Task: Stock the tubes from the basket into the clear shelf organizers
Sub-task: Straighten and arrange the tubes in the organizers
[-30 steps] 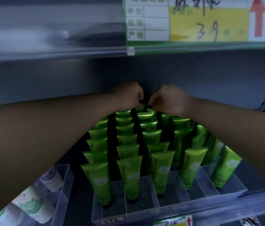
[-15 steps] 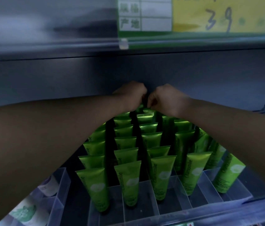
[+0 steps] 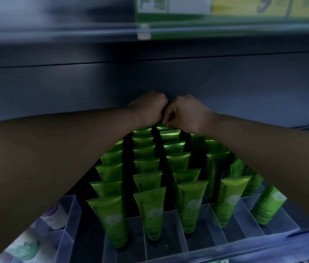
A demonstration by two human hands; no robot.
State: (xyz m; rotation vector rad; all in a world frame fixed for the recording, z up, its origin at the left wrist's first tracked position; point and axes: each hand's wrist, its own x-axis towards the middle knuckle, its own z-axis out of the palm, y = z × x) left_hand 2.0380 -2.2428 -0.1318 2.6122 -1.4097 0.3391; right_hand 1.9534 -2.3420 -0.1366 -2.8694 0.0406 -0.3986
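Several green tubes (image 3: 150,209) stand cap-down in rows inside a clear shelf organizer (image 3: 169,245) with lane dividers. Both my arms reach to the back of the shelf. My left hand (image 3: 147,108) and my right hand (image 3: 185,112) are curled with their knuckles almost touching, just above the rearmost tubes of the middle lanes. My right fingertips pinch the top edge of a rear green tube (image 3: 169,132). What my left fingers hold is hidden behind the hand. No basket is in sight.
A second clear organizer (image 3: 68,221) at the lower left holds white tubes with purple and green prints. The upper shelf edge carries a yellow and green price label (image 3: 245,8). The dark back panel sits right behind my hands. The front cells of the lanes hold no tubes.
My view has tilted down and closer, so the label slid up and out of frame. My two hands have drawn closer together at the back of the rows.
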